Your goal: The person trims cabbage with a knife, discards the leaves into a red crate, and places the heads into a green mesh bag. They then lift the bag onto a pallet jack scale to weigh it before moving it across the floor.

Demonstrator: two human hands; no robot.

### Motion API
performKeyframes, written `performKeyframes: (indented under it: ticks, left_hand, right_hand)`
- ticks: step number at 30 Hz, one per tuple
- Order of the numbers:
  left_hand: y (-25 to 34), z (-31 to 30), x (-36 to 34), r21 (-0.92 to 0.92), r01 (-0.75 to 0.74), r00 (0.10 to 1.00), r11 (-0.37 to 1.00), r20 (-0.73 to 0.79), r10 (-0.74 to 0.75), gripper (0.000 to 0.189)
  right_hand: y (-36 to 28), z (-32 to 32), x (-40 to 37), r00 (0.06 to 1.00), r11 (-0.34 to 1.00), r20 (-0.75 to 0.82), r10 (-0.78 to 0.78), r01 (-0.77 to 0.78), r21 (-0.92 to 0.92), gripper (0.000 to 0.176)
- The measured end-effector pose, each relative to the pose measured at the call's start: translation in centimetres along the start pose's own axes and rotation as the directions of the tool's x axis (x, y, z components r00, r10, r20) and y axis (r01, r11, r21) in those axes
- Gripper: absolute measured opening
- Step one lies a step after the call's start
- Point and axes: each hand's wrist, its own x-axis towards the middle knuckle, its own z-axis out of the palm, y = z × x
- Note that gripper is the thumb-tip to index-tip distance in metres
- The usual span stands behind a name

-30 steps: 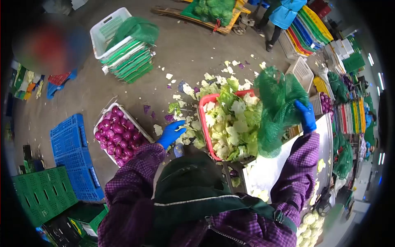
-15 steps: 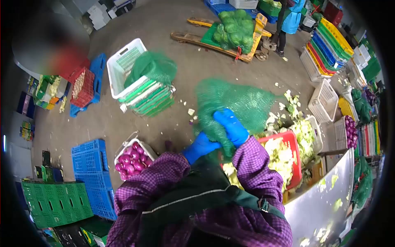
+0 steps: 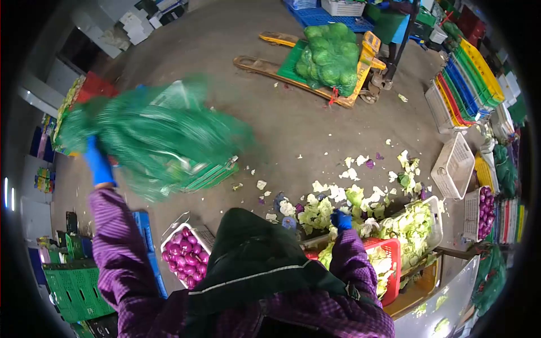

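Note:
My left hand, in a blue glove, is raised out to the left and grips an empty green net sack that streams to the right, blurred by motion. The sack hides most of a stack of green and white crates behind it. My right hand, also gloved in blue, hangs low near the red crate of cut cabbage leaves; its fingers look curled and hold nothing that I can see.
A white crate of purple onions sits on the floor by my left side. Cabbage scraps litter the concrete. A yellow pallet jack with bagged cabbages stands ahead. Stacked coloured crates line the right; blue and green crates sit at left.
Both hands held the net sack in front of me half a second ago. Now the left hand has flung it up and leftward alone; the right hand has dropped to the red crate.

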Motion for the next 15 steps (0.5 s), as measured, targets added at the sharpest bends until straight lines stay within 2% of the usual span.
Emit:
performKeyframes:
  ticks: [2,3,4,5,6,7,8,9,10,11,12,13,14,15]
  left_hand:
    - [0.7,-1.6,5.6,0.144,-0.014,0.966,0.989,-0.255,0.051,0.042]
    - [-0.7,-2.9,8.1,0.19,-0.059,0.953,0.98,-0.283,0.113,0.043]
    - [-2.0,-3.4,9.8,0.236,-0.104,0.936,0.966,-0.306,0.175,0.044]
    - [-3.8,-3.1,10.1,0.236,-0.05,0.93,0.97,-0.343,0.131,0.047]
    - [-6.5,-3.1,10.3,0.234,0.004,0.922,0.972,-0.378,0.087,0.051]
    - [-9.4,-3.2,10.3,0.127,0.144,0.934,0.981,-0.344,-0.092,0.055]
    - [-12.4,-3.5,9.7,0.025,0.286,0.919,0.958,-0.289,-0.267,0.059]
    - [-16.2,-4.7,9.5,-0.094,0.537,0.829,0.838,-0.123,-0.545,0.06]
    - [-20.1,-5.5,9.5,-0.155,0.754,0.653,0.638,0.075,-0.753,0.062]
    - [-23.5,-4.0,9.1,-0.172,0.813,0.573,0.557,0.06,-0.818,0.06]
    - [-26.6,-1.6,8.2,-0.186,0.864,0.483,0.467,0.046,-0.874,0.058]
    - [-29.8,0.9,7.3,-0.25,0.825,0.524,0.507,0.003,-0.852,0.056]
    - [-32.2,4.6,6.8,-0.319,0.774,0.568,0.547,-0.032,-0.822,0.054]
    - [-33.1,8.7,6.1,-0.335,0.762,0.586,0.554,-0.007,-0.81,0.047]
  right_hand:
    - [0.9,5.1,0.1,0.978,0.995,0.204,0.038,-0.056,0.085,0.016]
    - [0.1,5.7,0.8,0.996,0.813,0.069,-0.063,0.011,0.582,0.013]
    - [-2.2,4.3,2.1,0.96,0.927,0.28,0.012,-0.116,0.356,0.013]
    - [1.7,11.8,3.6,0.886,0.801,0.419,-0.199,-0.099,0.591,0.019]
    - [-2.6,5.3,5.2,0.824,0.206,0.558,-0.098,-0.532,0.822,0.025]
    - [-6.9,2.3,7.6,0.77,0.193,0.628,0.113,-0.638,0.746,0.028]
    - [-9.1,0.7,9.6,0.674,0.152,0.667,0.317,-0.73,0.666,0.032]
    - [-8.0,1.6,11.2,0.828,0.257,0.551,0.105,-0.558,0.789,0.03]
    - [-6.2,3.8,13.1,0.907,0.317,0.403,-0.125,-0.348,0.882,0.029]
    - [-5.3,4.9,15.1,0.959,0.619,0.166,-0.229,0.011,0.785,0.029]
    - [-4.1,6.6,16.8,0.972,0.596,0.126,-0.197,0.017,0.803,0.028]
    - [-5.2,3.5,18.1,0.94,0.478,0.336,-0.063,-0.267,0.837,0.034]
    - [-5.9,0.1,20.7,0.851,0.314,0.525,0.033,-0.507,0.803,0.04]
    - [-4.7,1.3,22.3,0.969,0.702,0.237,-0.072,-0.12,0.703,0.034]
